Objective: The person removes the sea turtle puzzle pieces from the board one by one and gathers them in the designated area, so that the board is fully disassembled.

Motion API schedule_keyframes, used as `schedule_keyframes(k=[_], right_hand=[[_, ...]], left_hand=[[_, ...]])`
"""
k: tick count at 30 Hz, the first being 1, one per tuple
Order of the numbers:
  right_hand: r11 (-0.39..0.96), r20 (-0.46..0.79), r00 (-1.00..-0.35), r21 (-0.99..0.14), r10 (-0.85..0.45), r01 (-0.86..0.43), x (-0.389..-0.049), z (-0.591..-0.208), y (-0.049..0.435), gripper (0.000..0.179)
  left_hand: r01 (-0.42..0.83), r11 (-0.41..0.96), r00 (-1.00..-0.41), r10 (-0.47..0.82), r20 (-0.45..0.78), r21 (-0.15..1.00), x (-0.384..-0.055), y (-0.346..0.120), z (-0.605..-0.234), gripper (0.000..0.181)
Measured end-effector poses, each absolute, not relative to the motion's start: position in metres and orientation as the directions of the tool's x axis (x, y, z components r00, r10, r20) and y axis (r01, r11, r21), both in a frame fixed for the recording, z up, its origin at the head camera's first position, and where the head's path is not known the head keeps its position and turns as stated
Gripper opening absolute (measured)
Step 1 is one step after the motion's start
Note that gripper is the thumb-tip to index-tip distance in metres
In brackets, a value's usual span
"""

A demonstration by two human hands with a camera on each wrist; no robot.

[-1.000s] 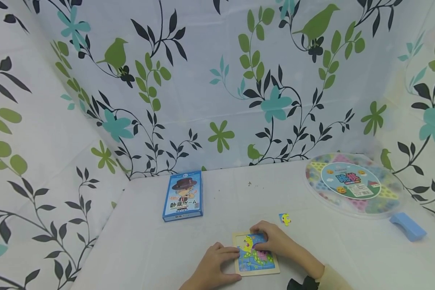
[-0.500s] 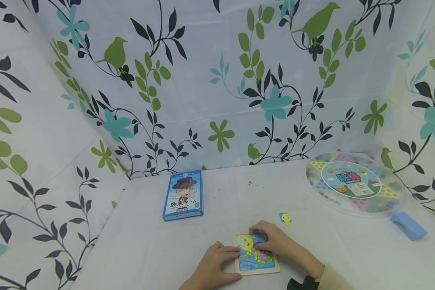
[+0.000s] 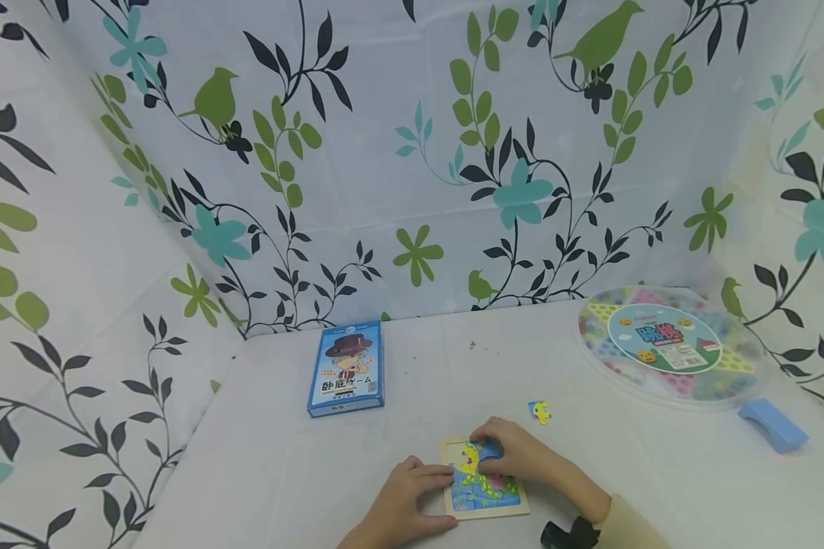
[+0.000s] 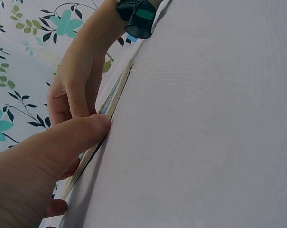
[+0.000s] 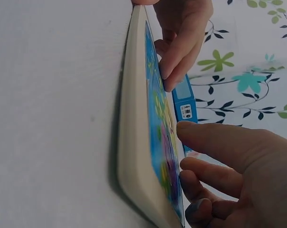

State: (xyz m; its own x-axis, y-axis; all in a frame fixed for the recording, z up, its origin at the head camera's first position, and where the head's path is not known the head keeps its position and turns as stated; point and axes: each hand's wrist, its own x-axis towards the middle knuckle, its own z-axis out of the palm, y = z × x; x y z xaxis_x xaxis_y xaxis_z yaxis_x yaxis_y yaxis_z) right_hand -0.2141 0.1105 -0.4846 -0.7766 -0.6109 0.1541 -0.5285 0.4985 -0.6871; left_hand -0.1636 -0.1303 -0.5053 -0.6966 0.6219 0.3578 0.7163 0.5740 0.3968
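Head view shows a picture puzzle (image 3: 477,499) in a pale wooden frame (image 3: 490,515) lying flat on the tabletop (image 3: 302,480), close to the person, with both hands at it. Most of the picture looks filled: blue, green and pink pieces sit together along the bottom and through the middle. The upper-left corner shows a bare patch (image 3: 455,451), and a loose piece (image 3: 540,412), yellow on blue, lies beyond the frame, near the right hand (image 3: 522,456). By my reading the work is near its end, with at least that corner left to fill; the right hand covers part of the upper right, so I cannot tell whether another place there is unfilled. The left hand (image 3: 410,496) rests at the left side, thumb by the lower corner and set well apart from its extended fingers, probably steadying things. The right hand's thumb and fingers touch the picture's surface; in the right wrist view its outer fingers are bent, but whether they pinch a piece or merely press one down cannot be told. The loose piece is touched by neither hand.
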Motion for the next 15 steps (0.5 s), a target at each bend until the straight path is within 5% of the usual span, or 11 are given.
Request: schedule_keyframes(k=[15], right_hand=[[0.535,0.213,-0.794,-0.638,-0.570,-0.555,-0.2150,-0.4812,0.1055,0.025]], left_hand=[[0.747,0.557,-0.664,0.624,0.411,0.361,-0.1634,-0.1285,-0.5030,0.046]])
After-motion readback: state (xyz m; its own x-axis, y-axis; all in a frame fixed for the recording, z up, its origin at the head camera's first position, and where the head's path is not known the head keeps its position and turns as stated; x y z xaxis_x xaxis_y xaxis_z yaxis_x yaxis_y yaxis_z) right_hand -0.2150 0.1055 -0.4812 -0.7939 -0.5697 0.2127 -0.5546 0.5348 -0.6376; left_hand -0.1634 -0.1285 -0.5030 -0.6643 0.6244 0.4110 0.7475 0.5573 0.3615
